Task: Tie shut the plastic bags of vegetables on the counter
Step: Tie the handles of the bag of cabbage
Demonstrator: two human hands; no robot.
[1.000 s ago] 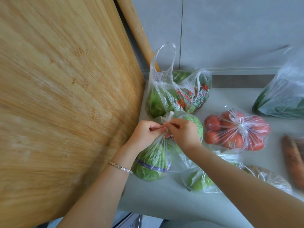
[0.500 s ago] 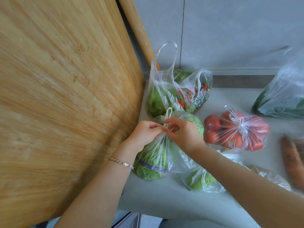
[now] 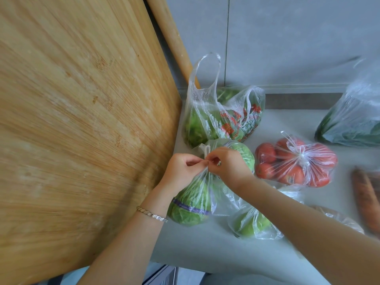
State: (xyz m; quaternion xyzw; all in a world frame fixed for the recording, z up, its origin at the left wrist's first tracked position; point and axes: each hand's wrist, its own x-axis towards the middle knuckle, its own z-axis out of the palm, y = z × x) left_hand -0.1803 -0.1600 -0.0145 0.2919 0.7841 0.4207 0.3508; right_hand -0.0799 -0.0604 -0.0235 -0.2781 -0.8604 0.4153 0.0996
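A clear plastic bag of green lettuce (image 3: 191,208) with a purple band lies on the grey counter (image 3: 205,249). My left hand (image 3: 181,167) and my right hand (image 3: 230,163) both pinch the gathered plastic at its neck, fingertips touching, with a twisted white loop of handle sticking up between them. Behind stands an open bag of leafy greens (image 3: 222,122) with red print, one handle upright. A knotted bag of tomatoes (image 3: 296,161) lies to the right. Another clear bag of green vegetable (image 3: 253,223) lies under my right forearm.
A large bamboo cutting board (image 3: 82,130) leans at the left, close to my left hand. A wooden rolling pin (image 3: 174,40) leans on the wall behind it. At the right lie a bag of dark greens (image 3: 353,124), carrots (image 3: 366,200) and a further bag (image 3: 339,219).
My two hands have drawn closer together over the bag's neck. The handle loop between them has been pulled shorter and tighter. The other bags have not moved.
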